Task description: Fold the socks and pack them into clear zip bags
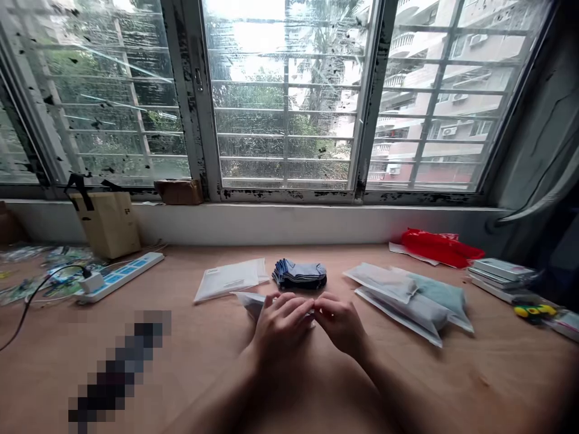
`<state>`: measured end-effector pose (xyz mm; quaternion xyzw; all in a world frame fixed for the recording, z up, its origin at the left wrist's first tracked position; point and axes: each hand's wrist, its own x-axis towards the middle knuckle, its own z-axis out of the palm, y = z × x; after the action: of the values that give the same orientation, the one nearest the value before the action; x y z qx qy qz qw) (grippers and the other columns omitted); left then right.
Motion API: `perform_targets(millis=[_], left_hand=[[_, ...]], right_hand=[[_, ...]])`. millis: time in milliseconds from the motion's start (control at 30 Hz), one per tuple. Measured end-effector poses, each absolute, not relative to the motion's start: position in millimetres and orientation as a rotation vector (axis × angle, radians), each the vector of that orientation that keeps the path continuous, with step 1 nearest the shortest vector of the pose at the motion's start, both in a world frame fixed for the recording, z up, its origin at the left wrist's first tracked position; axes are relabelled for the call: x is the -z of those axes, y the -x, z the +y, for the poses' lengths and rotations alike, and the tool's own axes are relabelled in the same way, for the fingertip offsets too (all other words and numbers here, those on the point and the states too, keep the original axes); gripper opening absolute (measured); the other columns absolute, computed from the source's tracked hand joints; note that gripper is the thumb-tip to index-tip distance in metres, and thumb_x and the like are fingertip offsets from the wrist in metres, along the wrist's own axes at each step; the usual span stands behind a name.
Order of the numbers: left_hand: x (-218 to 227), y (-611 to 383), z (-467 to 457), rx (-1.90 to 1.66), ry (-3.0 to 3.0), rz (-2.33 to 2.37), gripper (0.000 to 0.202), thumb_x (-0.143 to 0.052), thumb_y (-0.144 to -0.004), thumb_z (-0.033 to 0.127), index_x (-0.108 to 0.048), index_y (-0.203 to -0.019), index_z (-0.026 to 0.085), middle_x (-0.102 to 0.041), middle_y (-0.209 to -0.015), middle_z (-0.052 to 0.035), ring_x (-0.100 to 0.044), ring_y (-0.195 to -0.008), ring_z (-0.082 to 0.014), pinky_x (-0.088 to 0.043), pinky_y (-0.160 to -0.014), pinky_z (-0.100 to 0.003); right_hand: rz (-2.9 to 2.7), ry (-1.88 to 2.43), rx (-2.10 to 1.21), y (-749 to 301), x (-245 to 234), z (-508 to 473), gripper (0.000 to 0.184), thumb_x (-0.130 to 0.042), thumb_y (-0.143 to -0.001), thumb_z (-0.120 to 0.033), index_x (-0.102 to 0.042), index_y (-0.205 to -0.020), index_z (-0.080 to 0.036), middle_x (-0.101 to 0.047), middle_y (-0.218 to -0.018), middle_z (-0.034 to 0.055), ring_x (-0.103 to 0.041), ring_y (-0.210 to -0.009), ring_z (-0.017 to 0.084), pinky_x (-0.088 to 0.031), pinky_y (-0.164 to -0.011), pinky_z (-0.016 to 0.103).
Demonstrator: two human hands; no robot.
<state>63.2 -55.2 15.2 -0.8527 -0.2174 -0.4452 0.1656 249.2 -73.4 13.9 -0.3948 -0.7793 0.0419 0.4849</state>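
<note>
My left hand (284, 322) is closed over a frosted plastic bag (248, 299) with something grey inside, its fingers at the bag's edge. My right hand (340, 324) meets it there, thumb and fingertips pinched together at the same edge. Most of the bag is hidden under the hands. Just beyond them lies a folded stack of blue and dark cloth (299, 275). To its left is a flat white frosted bag (233, 278). On the right, several filled frosted bags (418, 304) overlap, one holding pale teal cloth.
A power strip (129, 274) with a plugged-in charger and black cable lies at left, near a brown paper bag (108, 224) and plastic clutter. Along the right are a red plastic bag (441, 247), stacked boxes (500, 274) and a yellow-black tool (534, 312). A blurred-out dark object (120, 367) lies front left.
</note>
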Motion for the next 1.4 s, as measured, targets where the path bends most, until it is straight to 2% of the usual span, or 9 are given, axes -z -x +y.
perform_targets(millis=[167,333,533,667,833,933,1200,1267,1400], left_hand=[[-22,-58,-56,1.246,2.462,-0.551,0.019,-0.054,-0.096,0.022,-0.07,-0.105,0.027,-0.077,-0.093,-0.0005,-0.066,-0.078,-0.0163,-0.043,-0.081,-0.034],[-24,-23,-34,1.152,2.503,-0.596,0.017,-0.054,-0.096,0.023,-0.071,-0.098,0.023,-0.077,-0.091,-0.002,-0.066,-0.084,-0.0186,-0.045,-0.08,-0.033],[-22,29,1,1.151,2.385,-0.865,0.022,-0.054,-0.096,0.031,-0.074,-0.091,0.025,-0.077,-0.088,-0.0029,-0.068,-0.084,-0.0197,-0.049,-0.079,-0.033],[-20,27,2,1.211,2.411,-0.915,0.021,-0.052,-0.096,0.031,-0.072,-0.093,0.023,-0.076,-0.09,-0.0043,-0.068,-0.085,-0.02,-0.051,-0.08,-0.033],[-16,8,-12,1.379,2.462,-0.97,0.018,-0.051,-0.097,0.029,-0.065,-0.091,0.021,-0.071,-0.086,-0.0049,-0.066,-0.081,-0.019,-0.052,-0.074,-0.03],[-16,-2,-18,1.373,2.487,-0.927,0.016,-0.051,-0.097,0.026,-0.064,-0.091,0.02,-0.069,-0.081,-0.0036,-0.064,-0.076,-0.0181,-0.051,-0.07,-0.029],[-17,-7,-25,1.398,2.518,-0.704,0.01,-0.056,-0.094,0.016,-0.064,-0.096,0.021,-0.07,-0.085,-0.004,-0.064,-0.076,-0.0168,-0.049,-0.07,-0.027],[-16,-8,-25,1.385,2.532,-0.645,0.01,-0.057,-0.093,0.015,-0.064,-0.098,0.021,-0.07,-0.085,-0.0039,-0.064,-0.075,-0.0162,-0.049,-0.068,-0.027],[-13,-12,-28,1.333,2.565,-0.573,0.01,-0.057,-0.093,0.015,-0.063,-0.099,0.02,-0.07,-0.084,-0.0034,-0.063,-0.072,-0.0147,-0.047,-0.066,-0.025]], right_hand=[[-1.994,0.933,-0.085,-252,-14,-77,0.032,-0.052,-0.097,-0.035,-0.074,-0.079,-0.021,-0.061,-0.065,0.0013,-0.053,-0.057,0.011,-0.038,-0.057,0.024],[-1.972,0.966,-0.097,-269,-19,-71,0.028,-0.054,-0.096,-0.034,-0.074,-0.084,-0.02,-0.064,-0.069,0.0018,-0.054,-0.058,0.012,-0.037,-0.056,0.024],[-1.798,1.035,-0.084,-307,-21,-56,0.034,-0.058,-0.093,-0.041,-0.064,-0.066,-0.02,-0.055,-0.063,0.0006,-0.049,-0.058,0.013,-0.039,-0.054,0.026],[-1.755,1.06,-0.107,-315,-18,-52,0.032,-0.058,-0.092,-0.041,-0.063,-0.068,-0.02,-0.056,-0.067,0.001,-0.051,-0.059,0.014,-0.043,-0.055,0.026],[-1.8,1.06,0.211,-302,-30,-67,0.02,-0.063,-0.088,-0.038,-0.066,-0.097,-0.021,-0.065,-0.093,0.0068,-0.059,-0.082,0.02,-0.05,-0.076,0.034],[-2.023,1.033,0.396,-277,-46,-85,0.014,-0.055,-0.094,-0.029,-0.068,-0.091,-0.022,-0.068,-0.091,0.0068,-0.058,-0.089,0.023,-0.046,-0.083,0.037],[-2.18,1.502,0.274,-241,-60,-95,0.03,-0.041,-0.098,-0.023,-0.069,-0.09,-0.022,-0.072,-0.086,0.0059,-0.065,-0.076,0.022,-0.043,-0.066,0.032],[-2.217,1.539,0.213,-246,-59,-92,0.023,-0.051,-0.091,-0.018,-0.07,-0.103,-0.022,-0.074,-0.099,0.0065,-0.068,-0.084,0.023,-0.046,-0.072,0.032],[-2.455,1.581,0.227,-239,-62,-88,0.053,-0.071,-0.064,-0.013,-0.067,-0.116,-0.02,-0.071,-0.116,0.0108,-0.069,-0.089,0.027,-0.049,-0.071,0.03]])
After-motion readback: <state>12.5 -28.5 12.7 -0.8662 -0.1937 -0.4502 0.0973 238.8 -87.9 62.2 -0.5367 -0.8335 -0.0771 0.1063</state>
